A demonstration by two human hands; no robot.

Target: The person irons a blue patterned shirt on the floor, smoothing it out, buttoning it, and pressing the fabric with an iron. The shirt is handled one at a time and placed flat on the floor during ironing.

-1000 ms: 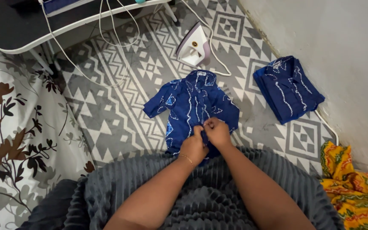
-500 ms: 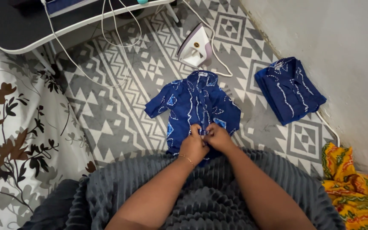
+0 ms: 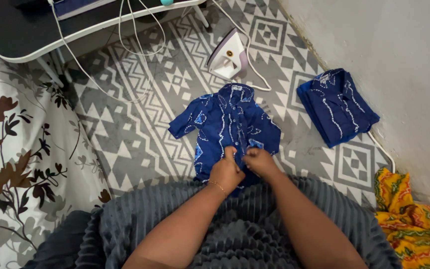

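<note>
A small blue patterned shirt [image 3: 223, 122] lies spread flat on the grey and white patterned floor covering, collar away from me. Both hands pinch its front placket near the lower hem. My left hand [image 3: 225, 172], with a thin bracelet at the wrist, grips the left edge of the placket. My right hand [image 3: 258, 162] grips the right edge, right beside the left hand. The hem of the shirt is partly hidden under my hands and a grey ribbed blanket [image 3: 235, 234] over my lap.
A white and lilac iron [image 3: 228, 53] stands just beyond the collar, its cord trailing along the wall. A folded blue shirt [image 3: 337, 106] lies at the right by the wall. Yellow patterned cloth [image 3: 414, 219] sits at lower right. A floral sheet [image 3: 21, 149] covers the left; a dark board [image 3: 31, 30] stands at top left.
Both hands have slid a little lower down the shirt front, toward the hem, still pinching the placket. The shirt itself has not moved.
</note>
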